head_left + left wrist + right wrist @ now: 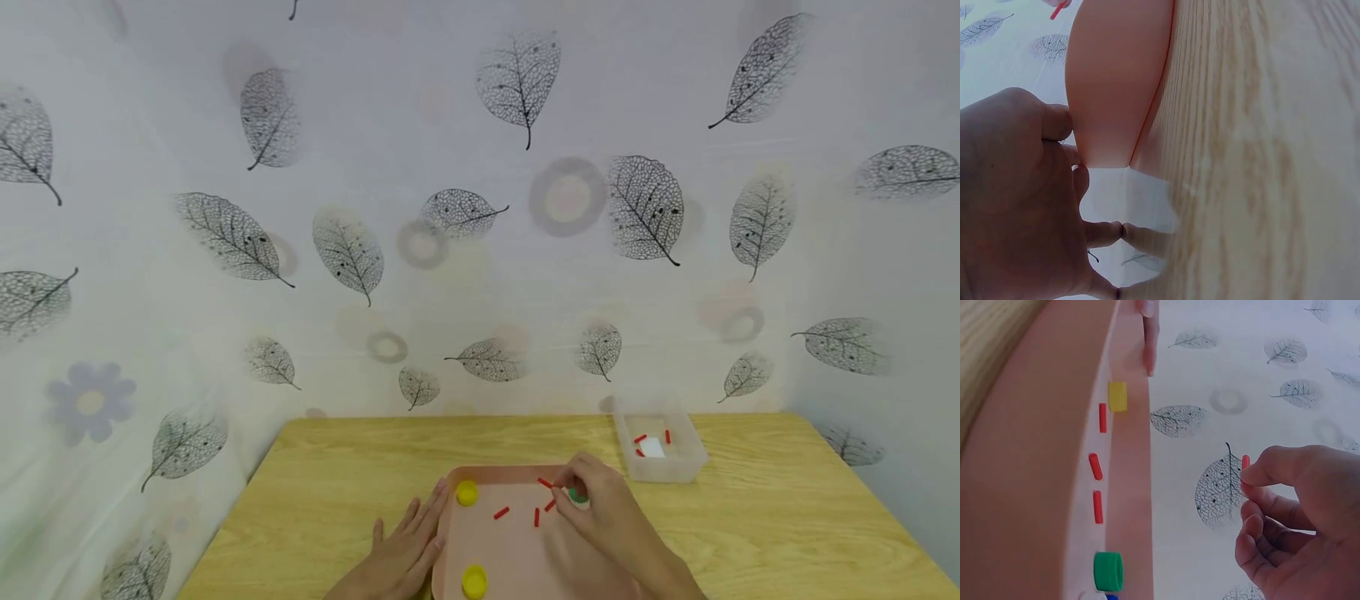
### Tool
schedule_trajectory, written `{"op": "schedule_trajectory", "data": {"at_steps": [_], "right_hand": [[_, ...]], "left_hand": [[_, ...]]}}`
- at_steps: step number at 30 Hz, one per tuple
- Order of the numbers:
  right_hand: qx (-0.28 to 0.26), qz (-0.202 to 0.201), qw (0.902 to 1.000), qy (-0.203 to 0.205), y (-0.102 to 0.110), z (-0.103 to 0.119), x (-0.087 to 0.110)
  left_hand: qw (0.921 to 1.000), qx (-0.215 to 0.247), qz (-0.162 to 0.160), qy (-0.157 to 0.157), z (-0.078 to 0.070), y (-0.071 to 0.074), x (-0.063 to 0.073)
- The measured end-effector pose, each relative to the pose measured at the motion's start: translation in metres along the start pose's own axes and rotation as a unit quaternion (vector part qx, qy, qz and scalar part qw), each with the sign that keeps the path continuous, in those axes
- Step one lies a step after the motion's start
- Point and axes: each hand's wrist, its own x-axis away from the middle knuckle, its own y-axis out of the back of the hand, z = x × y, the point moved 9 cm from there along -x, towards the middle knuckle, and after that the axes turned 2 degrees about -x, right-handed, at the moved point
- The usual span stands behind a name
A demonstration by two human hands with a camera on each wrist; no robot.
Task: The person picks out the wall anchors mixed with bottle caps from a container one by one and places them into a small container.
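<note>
While left hand (405, 552) lies straight-fingered against tray (517, 560), right hand (603, 504) pinches red stick (545, 482).

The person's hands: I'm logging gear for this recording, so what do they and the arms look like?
The left hand and right hand are bare, with no gloves, rings or markings visible. The right forearm shows no sleeve or cable; the left is mostly out of view.

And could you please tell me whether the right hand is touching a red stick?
Touching: the right wrist view shows the right hand pinching a red stick, whose end pokes out of the grip.
</note>
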Motion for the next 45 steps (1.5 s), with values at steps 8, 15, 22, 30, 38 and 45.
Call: {"op": "schedule_trajectory", "data": {"at_steps": [8,15,22,30,38,45], "right_hand": [[-0.001,-0.009,0.9994,-0.032,0.019,-0.007,-0.005],[0.017,-0.014,0.9984,-0.053,0.036,-0.017,-0.008],[0.045,-0.037,0.9970,-0.050,0.052,-0.030,-0.007],[0.065,-0.064,0.9949,-0.043,0.066,-0.038,-0.007],[0.093,-0.103,0.9893,-0.043,0.083,-0.050,-0.004],[0.105,-0.130,0.9839,-0.065,0.095,-0.067,0.001]], "left_hand": [[0.9999,0.008,0.002,-0.008,0.000,-0.002,-0.002],[0.9998,0.019,0.009,-0.008,-0.002,-0.005,-0.002],[0.9997,0.019,0.011,-0.010,-0.003,-0.005,-0.002],[0.9997,0.021,0.011,-0.001,-0.001,-0.004,-0.003],[0.9999,0.016,0.005,0.002,0.001,-0.002,-0.001],[0.9999,0.007,0.005,0.007,0.002,-0.001,0.000]]}}
